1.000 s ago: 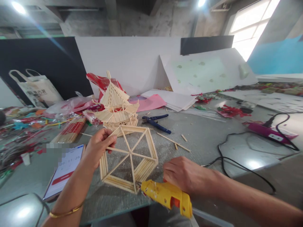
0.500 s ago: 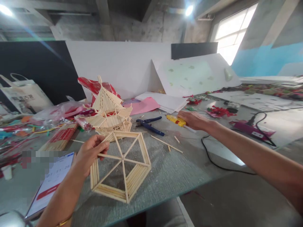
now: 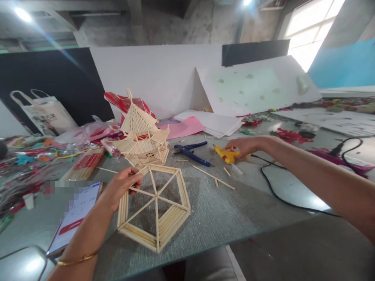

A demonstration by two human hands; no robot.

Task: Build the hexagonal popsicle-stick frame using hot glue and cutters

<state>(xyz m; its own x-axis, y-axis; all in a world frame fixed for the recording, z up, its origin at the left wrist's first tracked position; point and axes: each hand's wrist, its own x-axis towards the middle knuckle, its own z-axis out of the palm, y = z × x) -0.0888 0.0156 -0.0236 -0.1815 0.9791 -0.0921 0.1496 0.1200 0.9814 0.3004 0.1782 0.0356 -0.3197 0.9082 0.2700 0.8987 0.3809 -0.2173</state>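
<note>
My left hand [image 3: 121, 187] pinches a spoke of a hexagonal frame of wooden sticks [image 3: 155, 207] and holds it tilted on the grey table [image 3: 228, 210]. Reaching far across the table, my right hand [image 3: 247, 145] lies over the rear of a yellow glue gun [image 3: 224, 154], which rests on the surface with its nozzle pointing left. Just behind the frame stands a pagoda model of wooden sticks [image 3: 140, 134].
Blue pliers [image 3: 191, 152] and loose sticks [image 3: 213, 177] lie between the frame and the glue gun. A phone [image 3: 76, 212] lies at the left. A black cable [image 3: 281, 197] runs right from the gun. Pink paper [image 3: 184, 127], white sheets, a tote bag [image 3: 43, 111] and craft scraps fill the back.
My right hand carried the glue gun from the near table edge to the far middle and set it down on the table. My left hand kept hold of the hexagonal frame.
</note>
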